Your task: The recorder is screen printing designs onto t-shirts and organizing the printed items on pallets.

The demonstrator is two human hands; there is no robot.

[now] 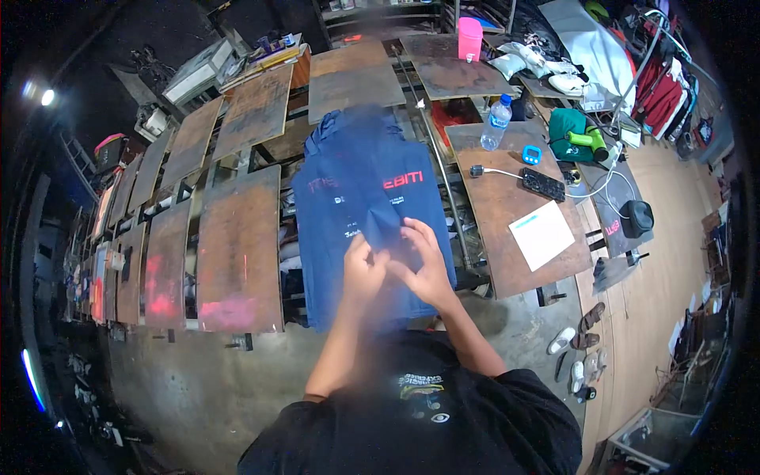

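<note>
A dark navy garment (321,229) with red and white print lies spread over a board in front of me, its far end bunched up. My left hand (364,271) is over the garment's middle with its fingers curled closed; a blurred smear hides what is in them. Close beside it, my right hand (425,267) is open above the cloth, thumb and fingers apart. A raised crease runs in the fabric just beyond both hands.
Wooden boards (241,237) with pink stains stand in rows at left. On the right board are a water bottle (496,124), a blue timer (531,155), a black phone (543,184) with a white cable, and a paper sheet (542,236). Shoes (586,340) lie on the floor.
</note>
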